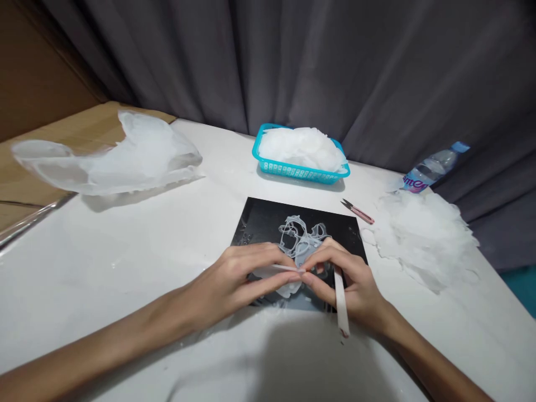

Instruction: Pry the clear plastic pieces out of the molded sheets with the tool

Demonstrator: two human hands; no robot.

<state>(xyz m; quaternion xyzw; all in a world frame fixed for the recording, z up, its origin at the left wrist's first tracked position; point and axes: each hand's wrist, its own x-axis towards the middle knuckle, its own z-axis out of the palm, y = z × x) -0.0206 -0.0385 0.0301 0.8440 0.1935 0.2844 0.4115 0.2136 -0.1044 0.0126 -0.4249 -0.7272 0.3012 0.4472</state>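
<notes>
My left hand point(255, 273) pinches a thin, translucent white plastic piece point(285, 268) between thumb and fingers, holding it nearly edge-on. Fingertips of my right hand point(335, 268) meet the left ones at the piece's right end and pinch there. Tucked in my right hand is a slim tool with a flat white handle point(341, 307), pointing down toward me; its working end is hidden. Both hands are above a black board point(259, 218). Curly translucent strips point(295, 229) lie on the board just beyond my fingers, with more translucent pieces point(288, 289) beneath them.
A blue basket point(301, 170) heaped with white translucent pieces stands at the back. Pink-handled thread snips point(358, 212) lie right of the board, near a pile of translucent scraps point(422, 234) and a tilted water bottle point(435, 167). A plastic bag point(138, 151) sits left, beside cardboard point(54, 131).
</notes>
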